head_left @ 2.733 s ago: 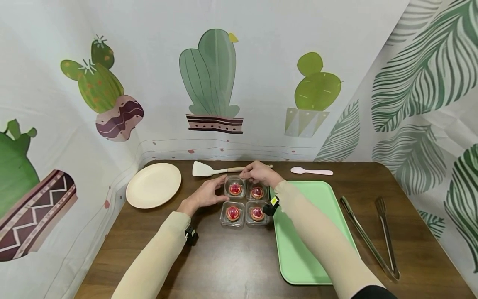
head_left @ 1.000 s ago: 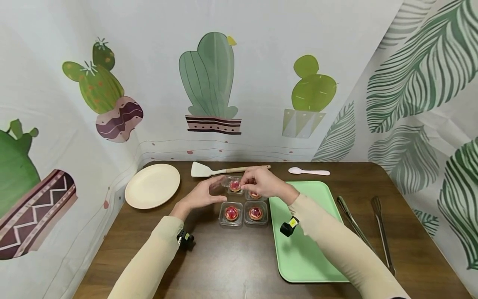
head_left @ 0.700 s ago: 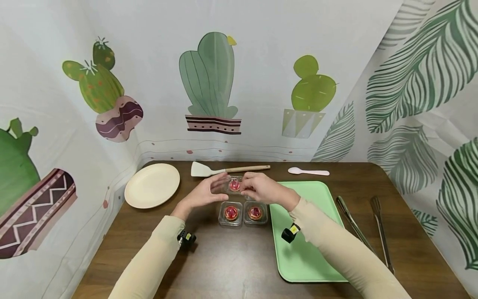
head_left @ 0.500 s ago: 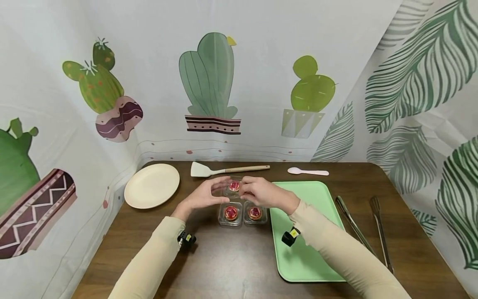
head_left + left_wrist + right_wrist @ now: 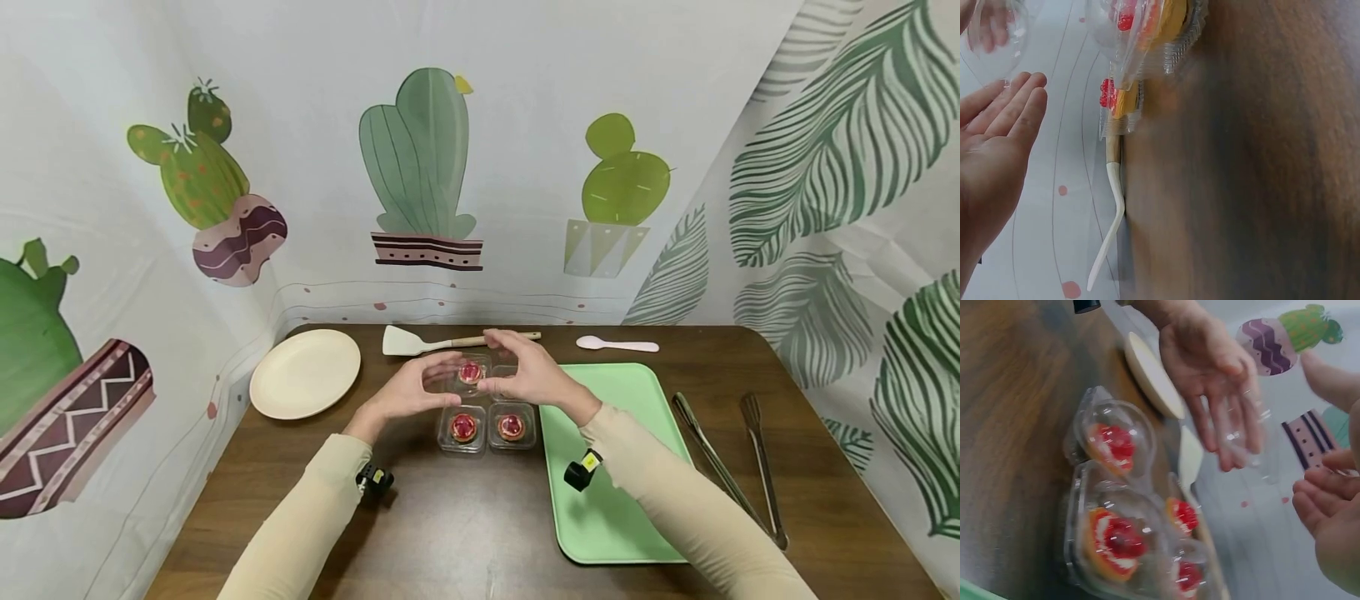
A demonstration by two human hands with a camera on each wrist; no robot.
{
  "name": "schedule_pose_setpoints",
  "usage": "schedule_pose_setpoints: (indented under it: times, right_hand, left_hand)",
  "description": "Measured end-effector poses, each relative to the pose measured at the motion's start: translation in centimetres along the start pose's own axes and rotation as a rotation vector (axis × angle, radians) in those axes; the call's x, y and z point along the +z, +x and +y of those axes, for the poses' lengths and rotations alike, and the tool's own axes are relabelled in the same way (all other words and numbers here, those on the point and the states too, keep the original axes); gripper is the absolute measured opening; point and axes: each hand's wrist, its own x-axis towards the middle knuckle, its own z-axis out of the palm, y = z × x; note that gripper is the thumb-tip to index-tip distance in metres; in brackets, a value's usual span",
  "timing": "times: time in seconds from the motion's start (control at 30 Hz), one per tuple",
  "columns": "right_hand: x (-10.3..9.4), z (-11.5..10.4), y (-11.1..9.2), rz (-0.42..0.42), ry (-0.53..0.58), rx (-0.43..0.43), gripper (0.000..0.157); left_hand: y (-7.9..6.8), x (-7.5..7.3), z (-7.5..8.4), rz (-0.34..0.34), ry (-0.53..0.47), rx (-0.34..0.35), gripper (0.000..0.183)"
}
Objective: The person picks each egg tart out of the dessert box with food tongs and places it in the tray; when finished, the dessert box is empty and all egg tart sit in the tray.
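In the head view, several clear plastic boxes of red-topped tarts stand in two rows. The back-left tart (image 5: 470,372), front-left tart (image 5: 462,427) and front-right tart (image 5: 512,427) show; my right hand hides the back-right tart. My left hand (image 5: 408,390) is left of the back row, thumb and fingers spread wide. Opposite it, my right hand (image 5: 528,371) is also spread, above the back-right box. A clear plastic lid (image 5: 1235,434) is in the air between the hands, in front of my left fingers. Left fingertips seem to touch its edge; right-hand contact is unclear.
A cream plate (image 5: 305,373) lies at the back left. The white spatula (image 5: 405,342) lies behind the boxes, a pink spoon (image 5: 618,344) to its right. A green tray (image 5: 622,517) lies right of the boxes, with metal tongs (image 5: 757,450) beyond it.
My right hand first handled the back-left box, then moved right with curled fingers. Over the last half second those fingers have spread apart. My left hand has barely moved.
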Motion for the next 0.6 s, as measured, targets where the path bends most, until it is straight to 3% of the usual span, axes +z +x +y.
schedule_pose_setpoints:
  times: [0.13,0.23,0.43,0.6]
  right_hand:
    - [0.9,0.9,-0.2,-0.096,0.048,0.11,0.097]
    - [1.3,1.4,-0.5,-0.149,0.085,0.133,0.096]
    - [1.2,1.2,-0.7,-0.131,0.086,0.099,0.086]
    - [0.5,0.1,-0.9,-0.117,0.045,0.056,0.082]
  left_hand:
    - [-0.1,0.0,0.1,0.014,0.02,-0.01,0.073]
    - [-0.2,0.1,0.2,0.018,0.033,-0.009,0.074]
    - [-0.3,0.0,0.8,0.016,0.091,0.008,0.074]
    - [-0.8,-0.2,2.4,0.016,0.187,0.027,0.076]
